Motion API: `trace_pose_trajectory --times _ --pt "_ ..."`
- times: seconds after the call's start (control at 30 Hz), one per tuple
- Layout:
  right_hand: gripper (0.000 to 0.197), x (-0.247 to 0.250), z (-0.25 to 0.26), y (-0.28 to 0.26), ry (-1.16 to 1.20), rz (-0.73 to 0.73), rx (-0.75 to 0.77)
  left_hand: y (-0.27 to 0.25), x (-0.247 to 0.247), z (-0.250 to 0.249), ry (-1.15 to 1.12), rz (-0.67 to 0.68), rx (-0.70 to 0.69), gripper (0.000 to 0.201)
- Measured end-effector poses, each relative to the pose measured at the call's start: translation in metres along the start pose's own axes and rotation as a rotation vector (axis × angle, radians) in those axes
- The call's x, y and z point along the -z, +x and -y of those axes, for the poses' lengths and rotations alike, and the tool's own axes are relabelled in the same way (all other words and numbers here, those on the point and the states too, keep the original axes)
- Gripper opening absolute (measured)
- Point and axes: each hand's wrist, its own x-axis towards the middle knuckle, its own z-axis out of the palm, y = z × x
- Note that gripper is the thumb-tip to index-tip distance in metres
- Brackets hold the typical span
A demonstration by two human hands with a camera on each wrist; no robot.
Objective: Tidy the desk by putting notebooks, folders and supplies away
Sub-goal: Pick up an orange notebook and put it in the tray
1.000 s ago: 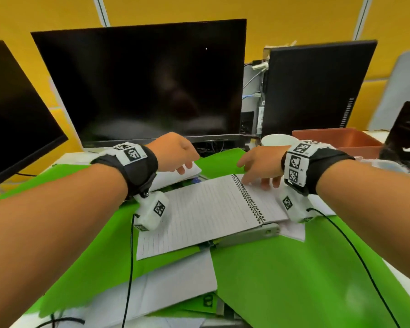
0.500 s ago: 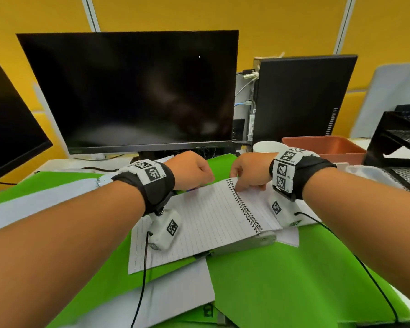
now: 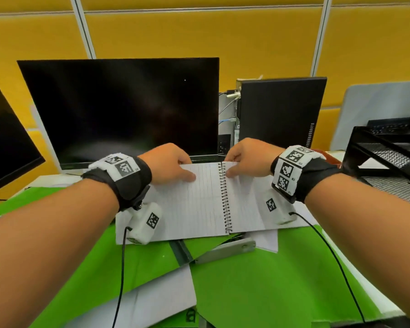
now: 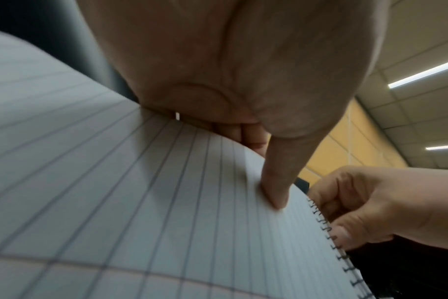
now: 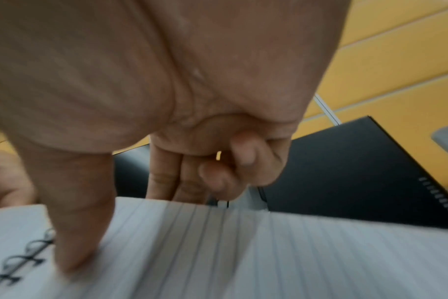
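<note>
An open spiral notebook (image 3: 199, 200) with lined white pages is lifted at its far edge above the green folders (image 3: 258, 287). My left hand (image 3: 173, 165) grips the far edge of the left page, thumb on top and fingers behind. My right hand (image 3: 244, 159) grips the far edge of the right page beside the wire spine (image 3: 224, 197). The left wrist view has my left thumb (image 4: 276, 178) pressed on the lined page (image 4: 115, 192). In the right wrist view my right thumb (image 5: 74, 222) presses the page (image 5: 269, 252) next to the spiral, fingers curled behind the edge.
A large dark monitor (image 3: 123, 107) stands just behind the notebook, a second one (image 3: 5, 143) at left. A black computer tower (image 3: 279, 110) is right of it. A black mesh rack (image 3: 388, 157) sits at far right. Loose white sheets (image 3: 152, 301) and a grey clip (image 3: 225, 252) lie on the folders.
Both hands have taken hold of the notebook's far edge and lifted it off the folders toward me. The head view has tilted upward, showing more of the wall.
</note>
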Motion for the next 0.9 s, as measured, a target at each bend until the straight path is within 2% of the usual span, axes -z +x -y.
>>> trace_pose_trajectory --times 0.1,0.27,0.4,0.5,0.57,0.67,0.8,0.83,0.9 --pt "0.024 0.018 0.0 -0.006 -0.12 0.009 -0.052 -0.003 0.025 -0.011 0.032 -0.044 -0.011 0.009" --pt "0.018 0.046 0.003 -0.017 -0.013 -0.046 -0.051 -0.003 0.05 -0.019 0.039 -0.14 0.007 0.014" --pt "0.011 0.056 0.013 -0.02 -0.016 -0.226 -0.016 -0.01 0.063 -0.016 0.043 -0.25 0.044 0.022" --pt "0.008 0.057 0.018 -0.023 0.08 -0.379 -0.045 -0.024 0.072 -0.01 -0.015 -0.288 0.075 0.032" --pt "0.012 0.054 0.018 -0.024 0.149 -0.457 -0.07 -0.033 0.074 -0.007 -0.046 -0.261 0.07 0.034" --pt "0.015 0.046 0.02 -0.025 0.257 -0.551 -0.095 -0.041 0.064 -0.008 -0.051 -0.124 0.029 0.03" --pt "0.019 0.038 0.024 -0.028 0.505 -0.679 -0.099 -0.046 0.046 -0.018 -0.311 0.046 0.026 0.043" --pt "0.019 0.036 0.025 -0.031 0.62 -0.693 -0.094 -0.047 0.042 -0.022 -0.336 0.054 0.022 0.045" --pt "0.017 0.031 0.026 -0.039 0.857 -0.687 -0.094 -0.042 0.032 -0.025 -0.295 -0.056 -0.035 0.035"
